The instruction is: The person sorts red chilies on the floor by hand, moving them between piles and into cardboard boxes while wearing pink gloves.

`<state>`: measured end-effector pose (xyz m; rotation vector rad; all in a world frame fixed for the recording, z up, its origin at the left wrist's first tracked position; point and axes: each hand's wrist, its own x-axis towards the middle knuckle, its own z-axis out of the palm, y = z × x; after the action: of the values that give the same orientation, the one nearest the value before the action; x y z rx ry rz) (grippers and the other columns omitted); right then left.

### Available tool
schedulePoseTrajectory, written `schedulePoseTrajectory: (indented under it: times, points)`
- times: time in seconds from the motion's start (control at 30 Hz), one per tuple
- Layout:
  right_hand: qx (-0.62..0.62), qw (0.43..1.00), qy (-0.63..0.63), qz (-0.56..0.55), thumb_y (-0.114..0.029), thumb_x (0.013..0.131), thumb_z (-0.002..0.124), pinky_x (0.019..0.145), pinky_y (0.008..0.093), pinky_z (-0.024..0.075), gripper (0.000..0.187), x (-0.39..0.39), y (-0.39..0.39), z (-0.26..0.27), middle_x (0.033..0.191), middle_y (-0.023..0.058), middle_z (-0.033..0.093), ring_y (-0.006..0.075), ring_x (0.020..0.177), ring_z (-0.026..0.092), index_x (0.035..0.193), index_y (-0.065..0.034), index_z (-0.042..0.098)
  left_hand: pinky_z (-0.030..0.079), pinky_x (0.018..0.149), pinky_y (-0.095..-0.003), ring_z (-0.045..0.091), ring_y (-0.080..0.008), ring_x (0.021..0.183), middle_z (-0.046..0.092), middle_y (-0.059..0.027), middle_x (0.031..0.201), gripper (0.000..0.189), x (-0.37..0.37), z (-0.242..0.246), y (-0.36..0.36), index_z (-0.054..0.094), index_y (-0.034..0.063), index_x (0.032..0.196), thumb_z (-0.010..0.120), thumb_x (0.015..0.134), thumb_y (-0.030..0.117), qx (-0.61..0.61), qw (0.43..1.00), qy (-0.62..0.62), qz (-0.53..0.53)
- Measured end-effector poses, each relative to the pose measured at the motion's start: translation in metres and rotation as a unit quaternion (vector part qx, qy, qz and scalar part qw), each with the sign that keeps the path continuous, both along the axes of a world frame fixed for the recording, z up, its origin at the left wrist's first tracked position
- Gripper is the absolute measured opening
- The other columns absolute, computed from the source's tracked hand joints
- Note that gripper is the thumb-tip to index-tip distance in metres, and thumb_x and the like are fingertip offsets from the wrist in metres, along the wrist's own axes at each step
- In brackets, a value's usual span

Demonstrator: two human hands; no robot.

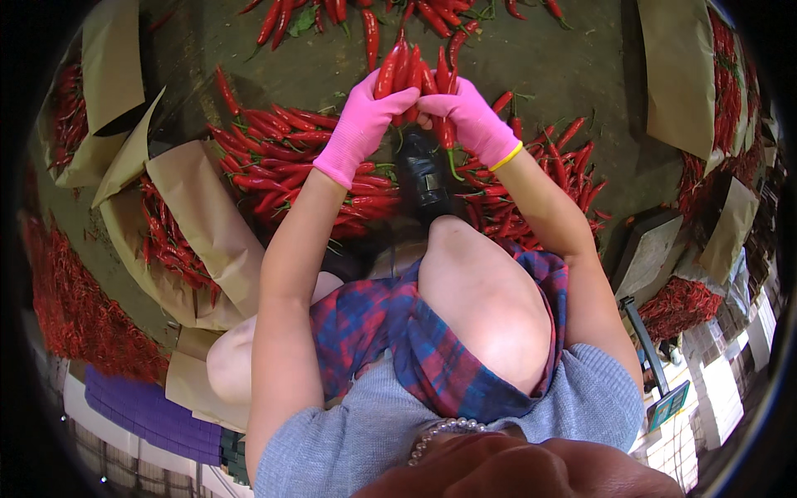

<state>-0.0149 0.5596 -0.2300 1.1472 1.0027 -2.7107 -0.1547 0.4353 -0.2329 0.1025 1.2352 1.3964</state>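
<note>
My left hand [361, 118], in a pink glove, is closed around a bunch of long red chili peppers [397, 68] pointing away from me. Close against it, my right hand [476, 121], in a pink glove with a yellow cuff edge, grips a few more chilies [444, 127]; one green stem hangs down. Both thumbs lie across the peppers, and the gloves hide part of them. Below my left wrist spreads a pile of red chilies [280, 162]. Another pile [560, 168] lies beyond my right forearm. Between the piles stands a black boot [423, 174].
Further chilies [436, 15] lie on the floor [560, 68] ahead. A brown paper-lined container [199, 205] of chilies stands left, another [679, 81] right. A platform scale [650, 249] is at right. Left rear holds a heap of small chilies [81, 305] and purple crates [149, 408].
</note>
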Motion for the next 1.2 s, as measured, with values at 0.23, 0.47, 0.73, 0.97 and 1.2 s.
schedulePoseTrajectory:
  times: [0.23, 0.47, 0.73, 0.97, 1.2]
  points:
    - [-0.083, 0.993, 0.022, -0.081, 0.001, 0.087, 0.068, 0.066, 0.0291, 0.0537, 0.035, -0.039, -0.056, 0.001, 0.102, 0.0096, 0.067, 0.0168, 0.075, 0.066, 0.120, 0.0017, 0.058, 0.055, 0.089, -0.0387, 0.067, -0.0257, 0.104, 0.067, -0.0150, 0.115, 0.034, -0.049, 0.012, -0.073, 0.057, -0.0011, 0.123, 0.067, 0.093, 0.012, -0.016, 0.992, -0.004, 0.127]
    - [0.024, 0.973, 0.102, 0.205, -0.011, 0.092, 0.066, 0.068, 0.0297, 0.0532, 0.029, -0.071, -0.103, -0.011, 0.094, 0.0057, 0.068, 0.0124, 0.079, 0.064, 0.120, -0.0037, 0.063, 0.049, 0.107, -0.0550, 0.062, -0.0371, 0.115, 0.062, -0.0198, 0.121, 0.042, -0.120, 0.019, -0.146, 0.047, 0.0025, 0.136, 0.062, 0.097, 0.007, 0.040, 0.946, -0.019, 0.322]
    - [0.757, 0.576, -0.045, 0.305, -0.003, 0.081, 0.064, 0.080, 0.0423, 0.0572, 0.044, -0.069, 0.030, -0.066, 0.119, 0.0120, 0.060, 0.0355, 0.100, 0.065, 0.121, -0.0206, 0.065, 0.047, 0.108, -0.0540, 0.061, -0.0350, 0.117, 0.062, -0.0192, 0.126, 0.035, -0.101, -0.001, -0.122, 0.052, 0.0059, 0.133, 0.061, 0.100, 0.012, 0.102, 0.933, -0.124, 0.321]
    - [0.700, 0.632, 0.110, 0.314, -0.001, 0.075, 0.066, 0.086, 0.0423, 0.0555, 0.050, -0.084, -0.019, -0.059, 0.132, 0.0092, 0.055, 0.0343, 0.109, 0.063, 0.120, -0.0197, 0.062, 0.046, 0.108, -0.0578, 0.061, -0.0373, 0.118, 0.064, -0.0176, 0.121, 0.035, -0.090, -0.013, -0.123, 0.052, 0.0074, 0.134, 0.058, 0.100, 0.008, 0.170, 0.892, -0.177, 0.379]
    - [0.736, 0.515, 0.036, 0.437, -0.011, 0.083, 0.068, 0.072, 0.0387, 0.0547, 0.044, -0.136, 0.038, -0.080, 0.108, 0.0081, 0.065, 0.0256, 0.092, 0.068, 0.126, -0.0151, 0.061, 0.054, 0.092, -0.0485, 0.065, -0.0301, 0.102, 0.065, -0.0136, 0.117, 0.037, 0.040, -0.038, -0.044, 0.055, 0.0071, 0.127, 0.066, 0.091, 0.005, 0.035, 0.926, -0.257, 0.273]
